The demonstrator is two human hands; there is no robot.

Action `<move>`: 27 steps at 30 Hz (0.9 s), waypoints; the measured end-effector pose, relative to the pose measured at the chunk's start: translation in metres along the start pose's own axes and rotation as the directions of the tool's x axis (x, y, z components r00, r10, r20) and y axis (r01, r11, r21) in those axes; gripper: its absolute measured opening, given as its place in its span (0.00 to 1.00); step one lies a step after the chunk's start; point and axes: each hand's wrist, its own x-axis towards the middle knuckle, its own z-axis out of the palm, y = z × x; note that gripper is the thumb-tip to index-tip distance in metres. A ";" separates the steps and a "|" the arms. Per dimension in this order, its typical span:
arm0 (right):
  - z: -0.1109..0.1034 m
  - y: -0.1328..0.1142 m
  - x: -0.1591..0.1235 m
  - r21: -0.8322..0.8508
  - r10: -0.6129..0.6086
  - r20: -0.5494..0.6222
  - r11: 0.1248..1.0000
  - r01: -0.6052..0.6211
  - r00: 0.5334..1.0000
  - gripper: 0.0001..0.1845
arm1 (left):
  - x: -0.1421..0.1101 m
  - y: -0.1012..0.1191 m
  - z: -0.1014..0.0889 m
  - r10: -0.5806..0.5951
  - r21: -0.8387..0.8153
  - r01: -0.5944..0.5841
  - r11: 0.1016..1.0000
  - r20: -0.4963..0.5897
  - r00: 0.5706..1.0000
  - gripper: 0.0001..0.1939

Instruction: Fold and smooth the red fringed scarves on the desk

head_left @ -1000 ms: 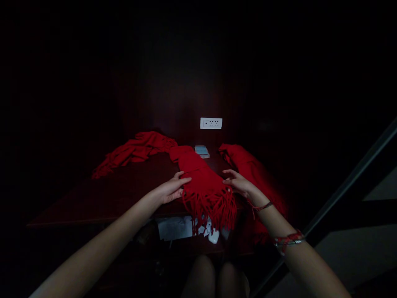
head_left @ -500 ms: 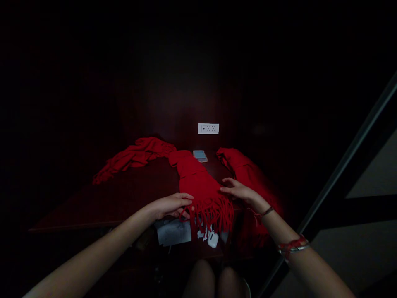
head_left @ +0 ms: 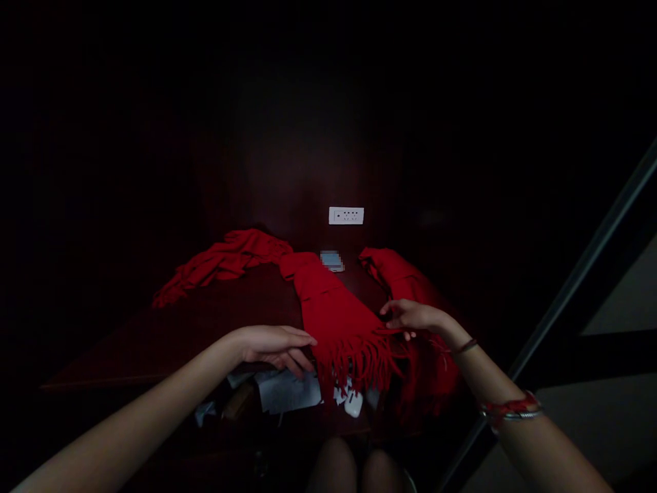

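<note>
A red fringed scarf [head_left: 336,298] lies over the desk, its tasselled end spread at the front edge and hanging over it. My left hand [head_left: 274,346] is at the left corner of that end, thumb on the cloth and the other fingers curled lower down. At the opposite corner, my right hand [head_left: 413,317] pinches the edge just above the fringe and draws it sideways. The scarf runs back into a crumpled red length [head_left: 230,257] on the left; whether it is one piece I cannot tell.
More red cloth [head_left: 405,277] drapes over the desk's right side. A phone-like blurred object [head_left: 332,261] lies at the back, below a white wall socket [head_left: 345,216]. Under the desktop are papers [head_left: 290,392] and a white earbud case [head_left: 353,403]. The room is very dark.
My right hand has moved right and taken the scarf's right corner with it, so the fringed end is wider. My left hand has shifted slightly down and left.
</note>
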 end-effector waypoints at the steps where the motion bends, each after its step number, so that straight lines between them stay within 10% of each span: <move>1: 0.000 0.001 0.003 -0.112 -0.002 -0.052 0.994 -0.004 0.999 0.15 | -0.001 0.004 -0.005 0.002 0.062 -0.002 0.998 -0.005 1.000 0.25; 6: 0.017 -0.019 0.035 -0.516 -0.239 -0.328 0.855 0.039 0.914 0.06 | 0.020 0.025 -0.043 0.165 0.262 -0.079 0.962 -0.325 0.931 0.19; 9: 0.032 -0.036 0.066 -0.537 -0.286 -0.351 0.842 0.058 0.891 0.10 | 0.052 0.025 -0.061 0.313 0.417 -0.048 0.908 -0.595 0.740 0.14; 13: 0.044 -0.044 0.101 -0.523 -0.365 -0.353 0.841 0.143 0.861 0.19 | 0.085 0.016 -0.067 0.575 0.718 0.065 0.693 -0.605 0.551 0.16; 18: 0.049 -0.037 0.113 -0.739 -0.581 -0.150 0.604 0.300 0.800 0.17 | 0.089 0.002 -0.059 0.705 0.862 0.059 0.503 -0.449 0.549 0.09; 23: 0.050 -0.037 0.111 -0.846 -0.693 -0.047 0.411 0.340 0.719 0.12 | 0.090 -0.001 -0.085 0.719 0.864 -0.176 0.471 -0.261 0.644 0.10; 27: 0.051 -0.057 0.129 -0.735 -0.798 -0.016 0.417 0.534 0.602 0.14 | 0.106 0.011 -0.129 0.734 0.720 -0.208 0.663 -0.569 0.371 0.14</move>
